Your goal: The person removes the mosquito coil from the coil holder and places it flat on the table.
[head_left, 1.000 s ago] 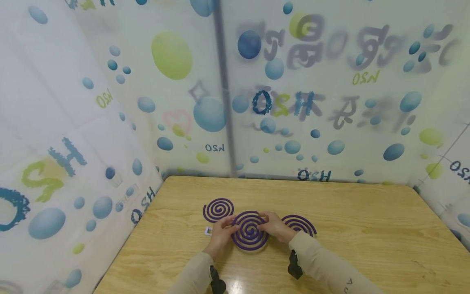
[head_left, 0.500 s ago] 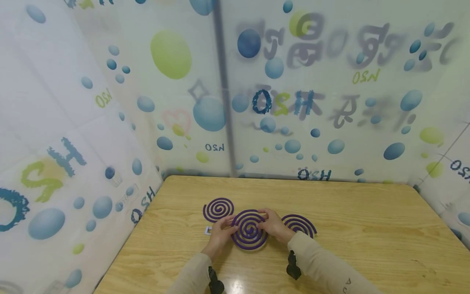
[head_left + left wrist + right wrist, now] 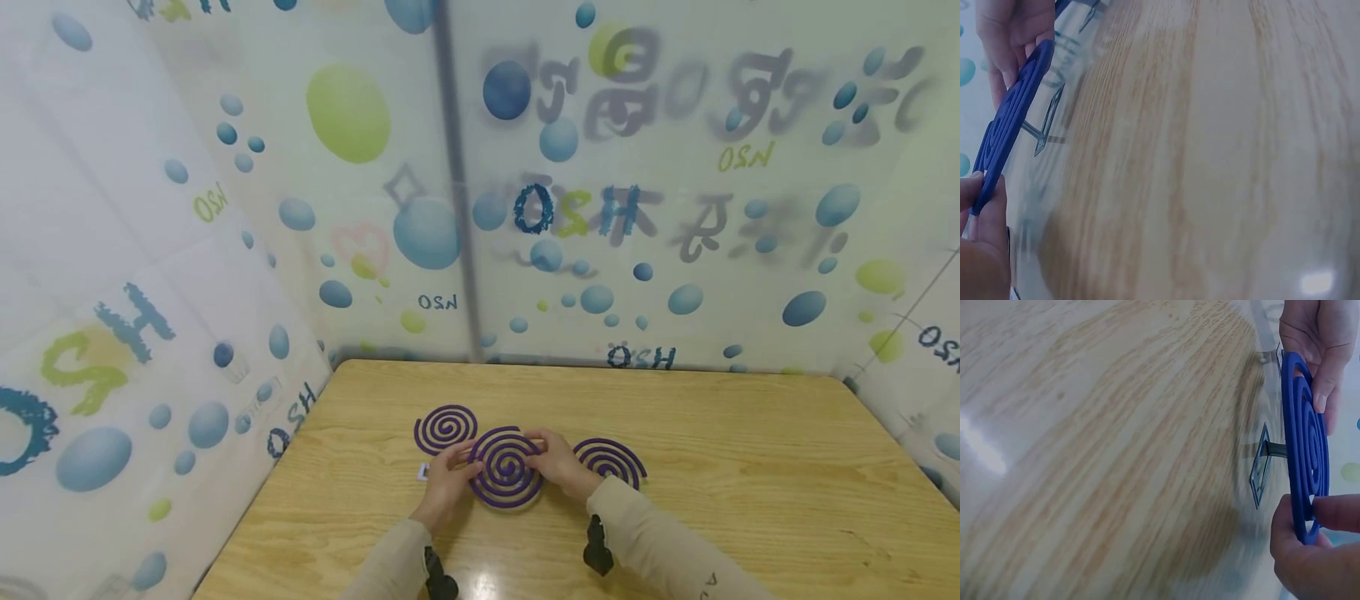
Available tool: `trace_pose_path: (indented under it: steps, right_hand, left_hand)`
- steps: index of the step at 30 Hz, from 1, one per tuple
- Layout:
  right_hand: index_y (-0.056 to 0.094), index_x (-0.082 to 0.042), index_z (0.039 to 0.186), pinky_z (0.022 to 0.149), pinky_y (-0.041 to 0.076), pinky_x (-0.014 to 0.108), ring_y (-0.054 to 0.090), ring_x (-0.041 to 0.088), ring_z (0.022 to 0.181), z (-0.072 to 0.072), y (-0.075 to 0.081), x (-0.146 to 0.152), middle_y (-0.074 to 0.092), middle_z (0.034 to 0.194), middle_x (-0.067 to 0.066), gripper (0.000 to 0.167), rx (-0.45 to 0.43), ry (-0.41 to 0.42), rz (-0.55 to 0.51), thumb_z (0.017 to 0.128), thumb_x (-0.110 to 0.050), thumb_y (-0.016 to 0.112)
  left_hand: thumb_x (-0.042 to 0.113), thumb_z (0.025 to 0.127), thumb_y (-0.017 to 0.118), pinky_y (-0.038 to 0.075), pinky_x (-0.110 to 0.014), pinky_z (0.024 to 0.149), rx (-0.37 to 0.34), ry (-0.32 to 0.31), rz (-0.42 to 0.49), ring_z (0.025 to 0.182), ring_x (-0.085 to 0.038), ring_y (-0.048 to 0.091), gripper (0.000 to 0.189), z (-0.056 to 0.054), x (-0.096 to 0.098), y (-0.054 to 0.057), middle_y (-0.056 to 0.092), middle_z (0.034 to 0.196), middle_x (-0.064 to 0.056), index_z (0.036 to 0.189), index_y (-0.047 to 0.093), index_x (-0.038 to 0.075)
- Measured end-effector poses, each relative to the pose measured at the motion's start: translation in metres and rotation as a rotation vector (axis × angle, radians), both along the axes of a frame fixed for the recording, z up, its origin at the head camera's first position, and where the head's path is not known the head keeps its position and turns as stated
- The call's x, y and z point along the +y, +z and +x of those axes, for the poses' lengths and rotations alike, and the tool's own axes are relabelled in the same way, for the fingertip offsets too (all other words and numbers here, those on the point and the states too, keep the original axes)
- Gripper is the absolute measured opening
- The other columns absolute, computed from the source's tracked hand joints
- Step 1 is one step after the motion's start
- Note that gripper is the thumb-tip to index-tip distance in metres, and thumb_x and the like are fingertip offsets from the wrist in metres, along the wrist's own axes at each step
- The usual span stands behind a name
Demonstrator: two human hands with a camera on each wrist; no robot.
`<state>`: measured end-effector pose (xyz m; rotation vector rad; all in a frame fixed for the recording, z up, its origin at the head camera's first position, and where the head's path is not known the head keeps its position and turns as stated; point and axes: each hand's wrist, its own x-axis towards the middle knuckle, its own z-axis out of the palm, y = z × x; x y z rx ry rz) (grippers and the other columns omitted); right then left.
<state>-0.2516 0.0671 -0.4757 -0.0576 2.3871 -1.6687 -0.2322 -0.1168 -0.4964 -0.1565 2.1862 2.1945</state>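
Both hands hold a purple mosquito coil [image 3: 507, 493] by its sides, low over the table. My left hand [image 3: 444, 487] pinches its left edge, thumb on top. On the opposite side my right hand [image 3: 562, 467] has its fingers at the rim and its thumb on the upper face. In the right wrist view a thin metal coil stand [image 3: 1261, 467] is beneath the coil, its stem reaching up to the underside. The left wrist view shows the same stand [image 3: 1042, 128] between coil and tabletop.
A second coil [image 3: 446, 427] is at the back left, and a third coil [image 3: 611, 454] on the right, partly behind the right forearm. A small metal stand [image 3: 423, 472] shows beside the left hand. Patterned curtains [image 3: 555, 283] close off the wooden table's [image 3: 750, 467] back and sides.
The held coil and both hands have shifted very slightly left. The grip looks the same, and the other two coils have stayed in place.
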Motion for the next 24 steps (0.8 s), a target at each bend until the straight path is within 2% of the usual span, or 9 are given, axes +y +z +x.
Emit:
trace_pose_path:
  steps: [9, 15, 24]
  right_hand:
    - [0.048, 0.004, 0.118, 0.068, 0.049, 0.029, 0.054, 0.018, 0.079, 0.0022, 0.0018, -0.0004, 0.052, 0.097, 0.016, 0.040, 0.010, 0.009, -0.009, 0.079, 0.007, 0.057]
    - [0.049, 0.002, 0.119, 0.071, 0.049, 0.030, 0.055, 0.019, 0.082, 0.0033, 0.0030, 0.0008, 0.054, 0.099, 0.014, 0.039, -0.010, 0.007, -0.008, 0.081, 0.006, 0.057]
    - [0.050, 0.006, 0.117, 0.072, 0.049, 0.031, 0.055, 0.019, 0.082, 0.0051, 0.0049, 0.0026, 0.054, 0.097, 0.015, 0.037, 0.012, 0.014, -0.003, 0.080, 0.007, 0.057]
  left_hand:
    - [-0.006, 0.076, 0.062, 0.052, -0.029, 0.068, 0.015, 0.015, -0.021, 0.083, -0.016, 0.057, 0.043, -0.0018, -0.0009, 0.0004, 0.057, 0.106, -0.023, 0.117, 0.050, -0.007]
    - [-0.004, 0.078, 0.061, 0.052, -0.028, 0.067, 0.010, 0.001, -0.024, 0.081, -0.015, 0.057, 0.041, -0.0025, -0.0012, 0.0029, 0.057, 0.105, -0.022, 0.118, 0.051, -0.006]
    - [-0.003, 0.077, 0.062, 0.052, -0.027, 0.063, -0.012, -0.013, -0.026, 0.076, -0.013, 0.058, 0.042, -0.0044, -0.0019, 0.0021, 0.059, 0.103, -0.021, 0.117, 0.051, -0.007]
